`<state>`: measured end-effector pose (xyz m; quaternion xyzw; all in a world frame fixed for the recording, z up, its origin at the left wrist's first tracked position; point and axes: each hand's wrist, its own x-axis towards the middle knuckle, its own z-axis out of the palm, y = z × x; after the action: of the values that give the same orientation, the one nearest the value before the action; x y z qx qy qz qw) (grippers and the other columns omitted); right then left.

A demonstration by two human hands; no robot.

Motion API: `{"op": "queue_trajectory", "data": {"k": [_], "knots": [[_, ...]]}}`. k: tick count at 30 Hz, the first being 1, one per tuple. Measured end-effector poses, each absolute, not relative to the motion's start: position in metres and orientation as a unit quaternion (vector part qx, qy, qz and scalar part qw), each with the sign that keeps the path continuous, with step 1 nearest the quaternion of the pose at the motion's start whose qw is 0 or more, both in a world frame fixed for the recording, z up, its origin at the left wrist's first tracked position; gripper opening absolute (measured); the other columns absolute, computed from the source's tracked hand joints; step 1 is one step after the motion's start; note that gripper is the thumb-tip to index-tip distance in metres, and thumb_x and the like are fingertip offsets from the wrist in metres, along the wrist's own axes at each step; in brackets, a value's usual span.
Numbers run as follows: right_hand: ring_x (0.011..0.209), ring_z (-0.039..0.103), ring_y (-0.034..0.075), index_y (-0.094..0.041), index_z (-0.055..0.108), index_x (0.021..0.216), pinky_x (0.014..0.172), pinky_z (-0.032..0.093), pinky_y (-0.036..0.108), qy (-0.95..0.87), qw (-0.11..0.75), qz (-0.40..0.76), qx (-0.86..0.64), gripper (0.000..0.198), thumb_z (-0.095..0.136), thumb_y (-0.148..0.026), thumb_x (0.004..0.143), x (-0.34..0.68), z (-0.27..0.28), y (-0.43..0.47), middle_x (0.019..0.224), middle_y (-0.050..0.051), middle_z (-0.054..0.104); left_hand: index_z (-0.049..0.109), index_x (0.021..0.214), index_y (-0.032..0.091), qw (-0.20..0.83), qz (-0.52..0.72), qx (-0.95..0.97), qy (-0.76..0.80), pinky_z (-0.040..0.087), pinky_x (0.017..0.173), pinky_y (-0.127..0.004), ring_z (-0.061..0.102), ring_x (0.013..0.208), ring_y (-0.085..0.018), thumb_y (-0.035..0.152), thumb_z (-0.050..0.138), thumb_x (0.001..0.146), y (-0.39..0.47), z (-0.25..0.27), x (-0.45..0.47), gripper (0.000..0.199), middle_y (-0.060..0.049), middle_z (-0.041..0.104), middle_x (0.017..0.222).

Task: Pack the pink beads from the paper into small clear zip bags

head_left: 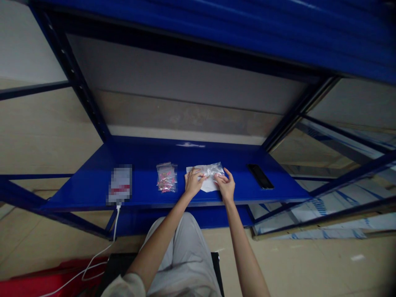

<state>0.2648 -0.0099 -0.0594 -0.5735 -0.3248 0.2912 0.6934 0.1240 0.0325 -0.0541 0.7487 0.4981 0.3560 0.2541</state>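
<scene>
Just below the frame's centre, I had the left hand and right hand at a clear plastic bag overlapping white paper; whether either pinched it, I could not tell. Thin film, I judged, called for light, even pressure.

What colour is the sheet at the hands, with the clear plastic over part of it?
The sheet is white. The head view, the only one, shows it.

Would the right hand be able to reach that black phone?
Probably yes: nothing stands between the right hand and the black phone on the blue shelf, though that hand is busy at a clear bag.
</scene>
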Motion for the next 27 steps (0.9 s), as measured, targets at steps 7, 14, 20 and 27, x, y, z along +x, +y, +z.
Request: {"op": "queue_trajectory", "data": {"k": [7,14,20,27], "knots": [[0.071,0.065,0.016,-0.017,0.043,0.125,0.059,0.054,0.027,-0.333,0.696,0.256,-0.582,0.072,0.071,-0.037,0.062,0.2689,-0.0661,-0.0094,0.082,0.006,0.068,0.063,0.082,0.024,0.232,0.357,0.771,0.473,0.031,0.095,-0.04,0.049,0.112,-0.022,0.03,0.061,0.076,0.0293,-0.0549,0.1226,0.009,-0.003,0.06,0.11],[0.077,0.067,0.02,-0.015,0.05,0.122,0.068,0.054,0.032,-0.351,0.697,0.251,-0.573,0.069,0.073,-0.036,0.06,0.2712,-0.0696,-0.0084,0.084,0.008,0.07,0.051,0.106,0.022,0.2,0.356,0.779,0.477,0.028,0.098,-0.041,0.039,0.122,-0.024,0.031,0.055,0.081,0.028,-0.0592,0.1242,0.027,-0.006,0.057,0.113],[0.073,0.067,0.023,-0.01,0.062,0.103,0.055,0.055,0.028,-0.312,0.699,0.275,-0.582,0.057,0.072,-0.043,0.058,0.269,-0.0683,-0.0069,0.085,0.013,0.071,0.045,0.117,0.023,0.156,0.356,0.808,0.443,0.027,0.1,-0.041,0.029,0.13,-0.024,0.03,0.049,0.085,0.025,-0.0591,0.1265,0.034,-0.007,0.049,0.126],[0.072,0.068,0.02,-0.012,0.065,0.099,0.056,0.056,0.026,-0.293,0.717,0.262,-0.576,0.049,0.059,-0.052,0.07,0.269,-0.0643,-0.0088,0.097,0.011,0.068,0.052,0.108,0.02,0.16,0.396,0.772,0.472,0.029,0.101,-0.038,0.032,0.128,-0.022,0.027,0.041,0.088,0.0235,-0.0539,0.1265,0.024,-0.008,0.052,0.12]]}}
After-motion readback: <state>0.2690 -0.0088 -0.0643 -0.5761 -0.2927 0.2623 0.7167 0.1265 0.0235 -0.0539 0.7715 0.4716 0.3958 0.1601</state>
